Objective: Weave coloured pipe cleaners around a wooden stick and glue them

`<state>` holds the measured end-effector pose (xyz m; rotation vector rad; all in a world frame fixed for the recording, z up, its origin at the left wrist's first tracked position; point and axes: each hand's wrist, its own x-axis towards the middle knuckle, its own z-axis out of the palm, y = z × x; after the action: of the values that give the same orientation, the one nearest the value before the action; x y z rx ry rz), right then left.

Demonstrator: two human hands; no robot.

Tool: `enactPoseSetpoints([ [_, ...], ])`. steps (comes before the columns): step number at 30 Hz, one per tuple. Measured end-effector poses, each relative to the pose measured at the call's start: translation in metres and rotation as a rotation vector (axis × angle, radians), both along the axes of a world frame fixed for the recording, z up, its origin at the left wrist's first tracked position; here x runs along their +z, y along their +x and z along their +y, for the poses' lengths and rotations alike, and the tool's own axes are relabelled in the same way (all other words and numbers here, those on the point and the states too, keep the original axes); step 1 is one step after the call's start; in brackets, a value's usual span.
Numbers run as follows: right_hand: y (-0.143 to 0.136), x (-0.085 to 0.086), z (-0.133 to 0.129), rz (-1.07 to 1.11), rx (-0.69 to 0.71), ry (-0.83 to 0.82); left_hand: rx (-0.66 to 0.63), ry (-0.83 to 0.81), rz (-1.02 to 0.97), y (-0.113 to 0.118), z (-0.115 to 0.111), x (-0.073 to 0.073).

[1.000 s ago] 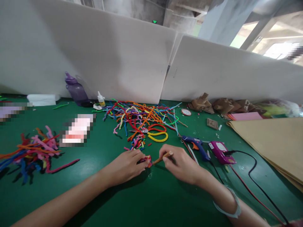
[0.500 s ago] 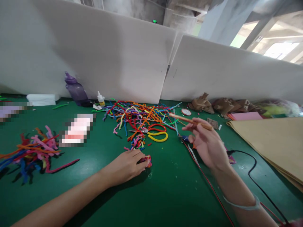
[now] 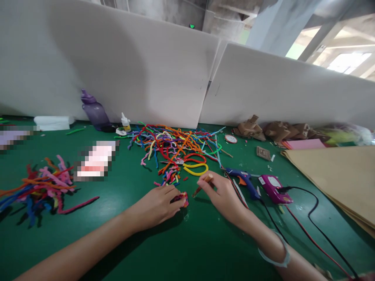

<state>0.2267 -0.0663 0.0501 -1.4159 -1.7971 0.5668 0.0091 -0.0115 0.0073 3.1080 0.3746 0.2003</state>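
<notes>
My left hand [image 3: 162, 203] rests on the green table with its fingers closed round a small red and pink fuzzy piece [image 3: 184, 198]. To its right, my right hand [image 3: 218, 191] grips a thin brown wooden stick [image 3: 202, 185], whose tip points down and left, close to that piece but apart from it. Short cut bits of pipe cleaner [image 3: 171, 175] lie just beyond my left hand. Scissors with red and yellow handles [image 3: 195, 168] lie behind the hands, partly among a tangle of coloured pipe cleaners [image 3: 175, 140].
A blue glue gun [image 3: 244, 181] and a magenta device [image 3: 274, 188] with cables lie at the right, near brown paper sheets [image 3: 336, 171]. More pipe cleaners [image 3: 47, 183] lie left. A purple bottle [image 3: 95, 113] and a glue bottle [image 3: 125, 123] stand by the white partition.
My right hand has moved left and down with the stick, which now points down near the fuzzy piece. The glue gun and magenta device are uncovered. My left hand has barely moved.
</notes>
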Motion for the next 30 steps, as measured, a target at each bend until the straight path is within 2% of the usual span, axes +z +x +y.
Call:
enactPoseSetpoints([
  [8,-0.0077,-0.0112,-0.0001,-0.083,0.055,0.016,0.005,0.008,-0.037,0.0002,-0.0002,-0.0010],
  [30,-0.0061,-0.0069,-0.0018,-0.079,0.037,0.020,0.009,0.016,-0.022,-0.0011,0.0001,-0.0023],
])
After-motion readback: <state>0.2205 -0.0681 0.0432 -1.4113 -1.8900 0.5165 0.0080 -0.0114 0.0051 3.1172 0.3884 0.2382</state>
